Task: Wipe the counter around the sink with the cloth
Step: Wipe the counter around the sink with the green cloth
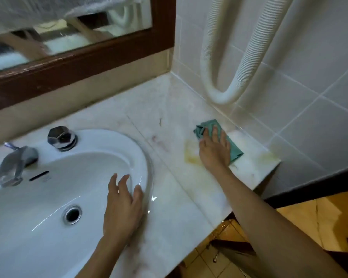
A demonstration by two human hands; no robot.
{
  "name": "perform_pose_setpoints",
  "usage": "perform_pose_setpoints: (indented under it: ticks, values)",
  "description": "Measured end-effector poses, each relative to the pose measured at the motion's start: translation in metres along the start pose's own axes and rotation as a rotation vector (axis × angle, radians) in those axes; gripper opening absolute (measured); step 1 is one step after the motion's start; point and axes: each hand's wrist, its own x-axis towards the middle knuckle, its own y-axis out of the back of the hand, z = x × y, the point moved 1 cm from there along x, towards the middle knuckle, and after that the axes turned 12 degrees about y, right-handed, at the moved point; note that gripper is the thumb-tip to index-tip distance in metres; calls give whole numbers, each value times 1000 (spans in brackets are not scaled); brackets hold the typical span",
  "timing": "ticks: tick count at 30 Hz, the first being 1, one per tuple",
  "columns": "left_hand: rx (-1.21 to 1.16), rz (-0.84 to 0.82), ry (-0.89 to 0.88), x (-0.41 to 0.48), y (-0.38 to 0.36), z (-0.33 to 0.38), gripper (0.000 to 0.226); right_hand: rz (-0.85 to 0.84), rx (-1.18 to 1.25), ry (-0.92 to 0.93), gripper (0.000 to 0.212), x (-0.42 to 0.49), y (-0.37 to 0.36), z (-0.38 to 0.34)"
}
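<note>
Presently the right hand point(214, 149) presses the green cloth point(232, 146) flat, fingers spread, on the tabletop point(179, 197) by the tiled wall; left hand point(123, 203) rests open on the sink rim point(147, 163). Risk: yellow stain point(191, 155) smears if pressure slackens

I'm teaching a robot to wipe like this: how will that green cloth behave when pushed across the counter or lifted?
The cloth lies creased and bunched under the right hand, so it is probably floppy and would droop when lifted. Pushed from one edge, it would likely fold rather than slide; the flat palm on top helps. It looks thin, so probably light.
</note>
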Motion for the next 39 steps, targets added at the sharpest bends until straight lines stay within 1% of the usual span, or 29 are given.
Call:
perform_pose_setpoints:
  ticks: [2,4,5,7,9,11,13,16,19,23,25,27,29,31,32,33,35,37,39]
  values:
    - [17,-2,36,-2,0,2,49,-40,-5,198,55,-6,-10,-25]
    - [19,6,43,-3,2,5,46,-69,8,407,57,-35,-20,-47]
    - [16,7,41,-2,2,5,44,-79,14,482,57,-52,-23,-52]
    - [15,10,35,-1,1,6,41,-101,44,551,55,-72,-22,-46]
    - [35,14,23,-1,0,6,39,-101,70,526,53,-68,-18,-29]
    - [55,27,22,0,-1,7,37,-70,46,444,55,-42,-15,-13]
    - [76,33,20,1,-3,7,36,-34,-11,340,57,1,-11,-5]
    - [98,30,8,2,-3,8,36,-55,-60,179,55,78,-3,-9]
    - [124,37,-12,2,-3,10,35,-98,-64,125,56,151,0,-32]
    - [177,47,-22,3,-4,11,30,-165,-40,177,58,218,-2,-82]
    - [193,50,-28,5,-4,10,34,-180,-32,264,58,224,-8,-107]
    - [197,44,-20,5,-5,10,35,-180,-37,423,56,204,-16,-127]
    - [189,41,-11,5,-4,10,33,-176,-57,598,54,163,-25,-136]
    - [180,32,-6,5,-3,11,31,-188,-58,742,52,114,-28,-129]
    - [180,26,-6,6,-3,11,31,-196,-53,784,51,95,-28,-118]
    - [184,19,-7,6,-3,11,33,-192,-62,791,51,85,-27,-104]
    - [198,15,-18,6,-2,11,40,-139,-110,687,53,96,-21,-77]
    - [217,27,-32,7,-2,11,42,-109,-128,534,52,138,-17,-66]
    - [225,29,-33,7,-2,12,43,-129,-106,439,53,184,-14,-79]
